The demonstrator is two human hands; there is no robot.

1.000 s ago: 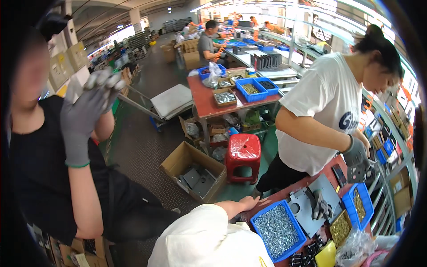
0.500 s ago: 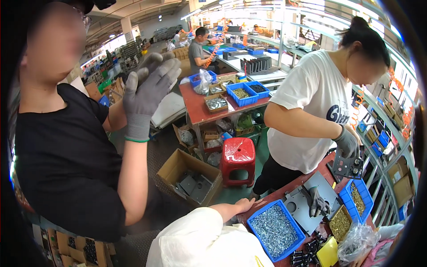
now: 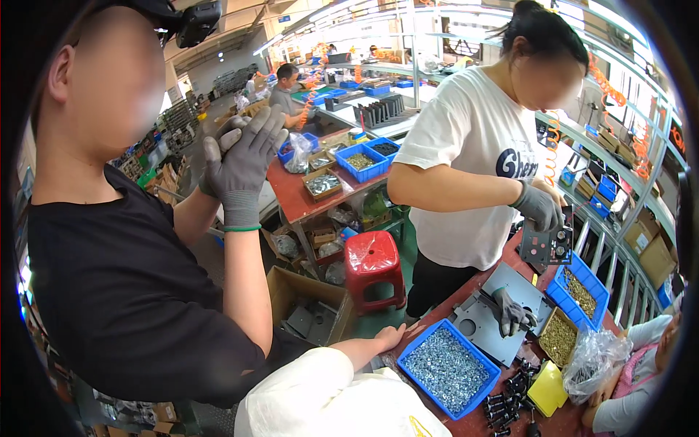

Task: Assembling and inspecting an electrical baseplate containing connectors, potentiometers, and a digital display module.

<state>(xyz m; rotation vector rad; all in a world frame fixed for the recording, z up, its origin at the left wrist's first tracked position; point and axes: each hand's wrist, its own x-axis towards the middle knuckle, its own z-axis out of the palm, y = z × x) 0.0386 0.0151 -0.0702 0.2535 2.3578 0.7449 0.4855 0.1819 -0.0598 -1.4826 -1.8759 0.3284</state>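
My left hand (image 3: 387,337) is bare and lies flat on the near edge of the red-brown workbench (image 3: 466,288), holding nothing; its white sleeve (image 3: 328,400) fills the lower edge. Just right of it stands a blue bin of silver screws (image 3: 445,368). Beyond that bin, a grey metal plate (image 3: 480,320) lies under a co-worker's grey-gloved hand (image 3: 513,313). That person in a white shirt holds a black panel (image 3: 547,244) with the other glove. My right hand is out of sight.
A person in black at the left presses two grey-gloved hands (image 3: 240,164) together. A red stool (image 3: 373,262) and an open cardboard box (image 3: 309,317) stand on the floor. Bins of brass parts (image 3: 579,291), a plastic bag (image 3: 593,357) and small black parts (image 3: 510,397) crowd the bench.
The person in black now looms larger, and their joined gloved hands have shifted right and lower. The white-shirted worker appears closer too. My left hand stays on the bench edge.
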